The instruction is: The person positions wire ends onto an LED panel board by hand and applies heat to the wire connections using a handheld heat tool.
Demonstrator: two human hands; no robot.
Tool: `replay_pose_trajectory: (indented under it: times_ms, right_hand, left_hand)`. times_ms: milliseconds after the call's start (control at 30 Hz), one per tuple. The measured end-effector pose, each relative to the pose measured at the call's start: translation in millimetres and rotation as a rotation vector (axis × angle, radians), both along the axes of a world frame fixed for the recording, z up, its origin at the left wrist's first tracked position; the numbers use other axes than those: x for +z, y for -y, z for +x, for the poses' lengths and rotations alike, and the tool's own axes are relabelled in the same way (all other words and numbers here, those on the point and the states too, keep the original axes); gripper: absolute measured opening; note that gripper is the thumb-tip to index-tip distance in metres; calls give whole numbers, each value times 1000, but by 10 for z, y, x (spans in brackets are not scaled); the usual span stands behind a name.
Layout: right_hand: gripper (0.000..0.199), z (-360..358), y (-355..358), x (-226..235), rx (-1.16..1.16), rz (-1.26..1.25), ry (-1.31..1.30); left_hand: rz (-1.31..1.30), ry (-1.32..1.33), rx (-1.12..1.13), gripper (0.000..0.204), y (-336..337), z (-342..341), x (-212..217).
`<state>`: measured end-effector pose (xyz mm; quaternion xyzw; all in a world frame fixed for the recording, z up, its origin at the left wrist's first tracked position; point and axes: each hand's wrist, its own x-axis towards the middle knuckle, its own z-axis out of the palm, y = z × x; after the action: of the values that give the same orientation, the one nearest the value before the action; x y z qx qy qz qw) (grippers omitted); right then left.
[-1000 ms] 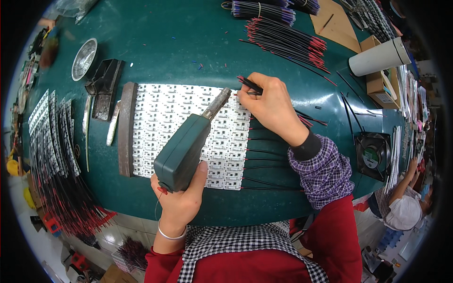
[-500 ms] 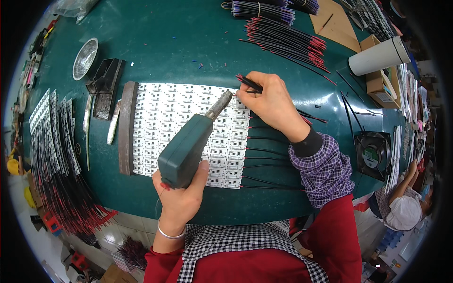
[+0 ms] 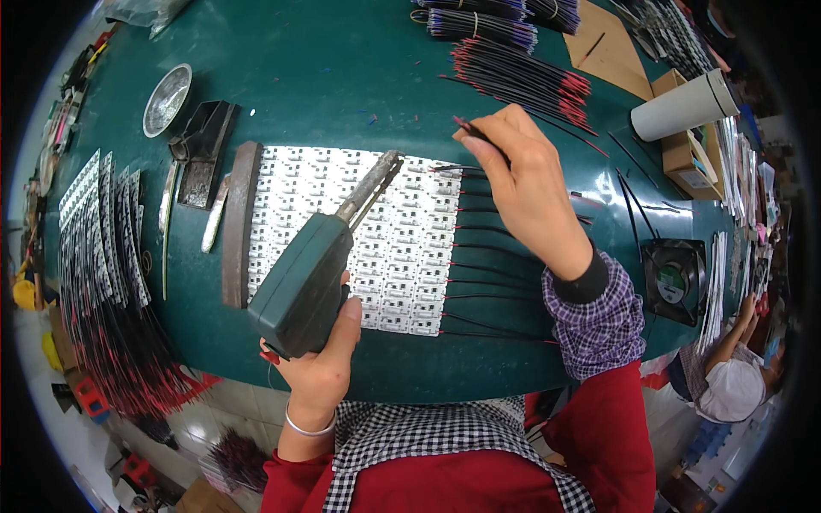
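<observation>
My left hand (image 3: 321, 359) grips a dark green soldering gun (image 3: 310, 274) by its handle. Its metal tip (image 3: 380, 175) points up and right over a white panel of small circuit boards (image 3: 376, 248) lying on the green table (image 3: 342, 77). My right hand (image 3: 522, 184) pinches thin black wires with red ends (image 3: 469, 130) just past the panel's upper right corner. Several black wires (image 3: 487, 256) run out to the right from the panel's right edge, under my right forearm.
A dark bar (image 3: 238, 222) lies along the panel's left edge. A metal bowl (image 3: 165, 100) and a black stand (image 3: 203, 150) sit at left. Board strips (image 3: 98, 231), wire bundles (image 3: 522, 77), a white cylinder (image 3: 684, 107), a small fan (image 3: 674, 282). Another person (image 3: 735, 376) sits at lower right.
The soldering gun has swung so that its tip now sits further from my right hand. My right hand has lifted slightly from the panel's edge with the wires.
</observation>
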<state>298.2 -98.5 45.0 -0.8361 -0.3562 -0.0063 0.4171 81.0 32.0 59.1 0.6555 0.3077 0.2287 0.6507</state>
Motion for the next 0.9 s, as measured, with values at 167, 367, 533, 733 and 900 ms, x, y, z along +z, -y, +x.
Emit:
replay_pose_trajectory:
  times_ms: [167, 367, 533, 733, 900]
  right_hand:
    - [13, -154, 4, -204, 47, -4, -141]
    - [13, -146, -17, -311, 1, -112, -168]
    - [11, -169, -58, -317, -3, -138, -153]
    - [11, -170, -39, -316, -13, -145, -151]
    - [13, -132, -26, -288, 32, -90, -128]
  left_hand:
    - [-23, -9, 11, 32, 11, 13, -12]
    - [-6, -83, -9, 30, 20, 4, -78]
    - [-26, -141, -30, 26, 34, -11, -129]
    - [-20, -95, -52, 26, 59, -4, -179]
    - [-31, -102, -7, 23, 34, 0, -142]
